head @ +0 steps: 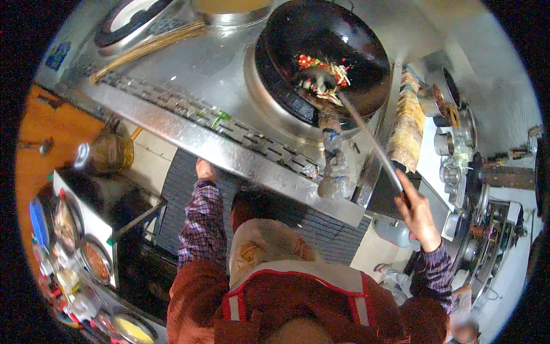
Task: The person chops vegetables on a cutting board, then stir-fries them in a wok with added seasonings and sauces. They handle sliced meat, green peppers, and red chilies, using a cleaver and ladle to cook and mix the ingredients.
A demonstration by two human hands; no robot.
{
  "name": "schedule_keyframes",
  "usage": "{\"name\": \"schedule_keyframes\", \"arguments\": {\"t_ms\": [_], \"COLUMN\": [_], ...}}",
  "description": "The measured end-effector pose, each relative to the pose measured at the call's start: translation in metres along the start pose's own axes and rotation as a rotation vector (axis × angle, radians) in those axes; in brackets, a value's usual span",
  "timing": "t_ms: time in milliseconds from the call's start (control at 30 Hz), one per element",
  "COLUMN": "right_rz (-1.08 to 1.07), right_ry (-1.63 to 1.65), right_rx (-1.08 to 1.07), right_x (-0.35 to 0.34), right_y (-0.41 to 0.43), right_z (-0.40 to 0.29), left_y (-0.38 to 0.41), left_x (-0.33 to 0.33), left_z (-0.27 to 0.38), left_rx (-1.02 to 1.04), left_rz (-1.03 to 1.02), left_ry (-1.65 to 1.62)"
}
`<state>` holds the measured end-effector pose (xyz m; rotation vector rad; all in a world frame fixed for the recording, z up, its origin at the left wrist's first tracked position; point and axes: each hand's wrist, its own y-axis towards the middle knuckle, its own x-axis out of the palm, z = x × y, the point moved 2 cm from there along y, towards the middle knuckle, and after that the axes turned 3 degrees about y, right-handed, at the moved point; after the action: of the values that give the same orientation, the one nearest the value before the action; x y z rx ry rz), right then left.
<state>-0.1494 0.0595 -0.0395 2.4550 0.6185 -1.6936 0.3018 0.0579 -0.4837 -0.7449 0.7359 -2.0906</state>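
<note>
A large black wok point(356, 47) sits tilted on a round burner of the stainless steel range point(206, 81). Chopped red and green peppers with pale strips point(339, 73) lie at its bottom, around the bowl of a long-handled metal ladle point(365, 129). My right hand point(417, 215) is closed on the ladle's dark grip, to the right of the range's front edge. The wok's handle point(333, 159), wrapped in cloth, points towards me over the slotted drain. My left hand point(206, 170) is at the underside of the front edge; its fingers are partly hidden, and what they touch cannot be told.
A bamboo wok brush point(150, 50) lies across the range at the left. A stained rolled cloth point(407, 124) and metal containers point(443, 142) are at the right. Bowls of ingredients point(95, 260) stand at the lower left. Another person point(464, 329) is at the lower right.
</note>
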Motion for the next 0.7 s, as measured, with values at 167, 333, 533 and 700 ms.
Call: {"name": "schedule_keyframes", "arguments": {"t_ms": [167,333,533,700], "right_rz": [0.125,0.375,0.017,-0.085], "right_ry": [-0.038,0.058,0.812,0.735], "right_rx": [0.134,0.187,0.341,0.535], "right_x": [0.026,0.089,0.068,0.026], "right_y": [0.037,0.081,0.054,0.028], "right_z": [0.026,0.032,-0.048,-0.058], "left_y": [0.027,0.041,0.058,-0.083], "left_x": [0.001,0.001,-0.049,-0.092], "left_z": [-0.001,-0.006,-0.032,-0.017], "left_rx": [0.012,0.086,0.428,0.037], "left_rz": [-0.074,-0.131,-0.297,-0.131], "left_ry": [0.066,0.112,0.247,0.938]}}
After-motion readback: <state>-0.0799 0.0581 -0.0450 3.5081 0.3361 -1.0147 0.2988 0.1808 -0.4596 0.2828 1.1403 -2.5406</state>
